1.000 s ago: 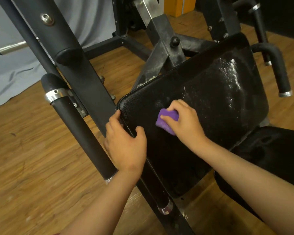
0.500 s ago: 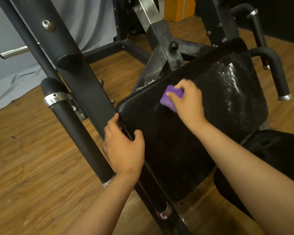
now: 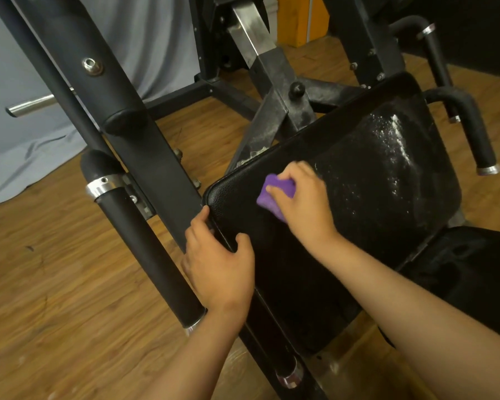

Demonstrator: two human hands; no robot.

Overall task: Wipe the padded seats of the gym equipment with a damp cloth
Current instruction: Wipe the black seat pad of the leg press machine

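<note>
Big black tilted pad (image 3: 364,215) sits on the right, with white wet speckles (image 3: 396,145) toward its far right. The left hand (image 3: 218,267) grips the pad's near-left edge, thumb on top. The right hand (image 3: 303,200) has its fingers bunched round a small purple cloth (image 3: 267,199), pressing it onto the pad's far-left part.

place: gym, weights area
machine: black steel frame (image 3: 162,183) w/ padded back pad (image 3: 286,269)
handles: foam grips (image 3: 145,249) w/ chrome collars
floor: wood planks (image 3: 55,284)
backdrop: grey curtain (image 3: 26,145)
</note>
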